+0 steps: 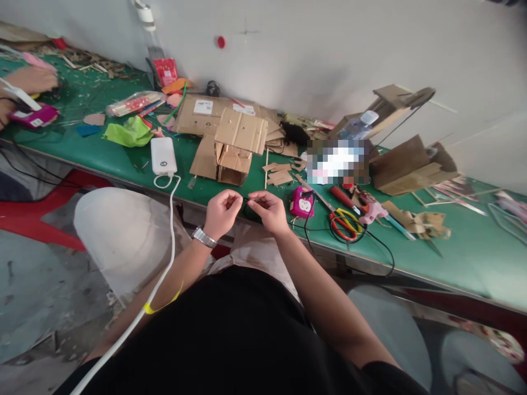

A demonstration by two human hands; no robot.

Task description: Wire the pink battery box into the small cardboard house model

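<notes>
My left hand (223,213), with a metal watch (205,237) on the wrist, is closed in a pinch at the table's front edge. Facing it, my right hand (269,211) pinches thumb against fingers too. The fingertips nearly meet; a small dark bit shows between them, too tiny to name. Just behind stands a folded cardboard structure (241,134) with an open front. A purple power socket (302,203) sits to the right of my right hand. Left of my hands lies a white power bank (163,155) with a white cable (172,219) running toward me.
On the right are scissors (343,231), a red-handled tool (343,198), cardboard scraps (428,222) and an open cardboard box (411,167). Black cable trails over the edge. Green plastic (128,131) lies left. Another person's hand (35,80) is at far left near a second purple socket (37,116).
</notes>
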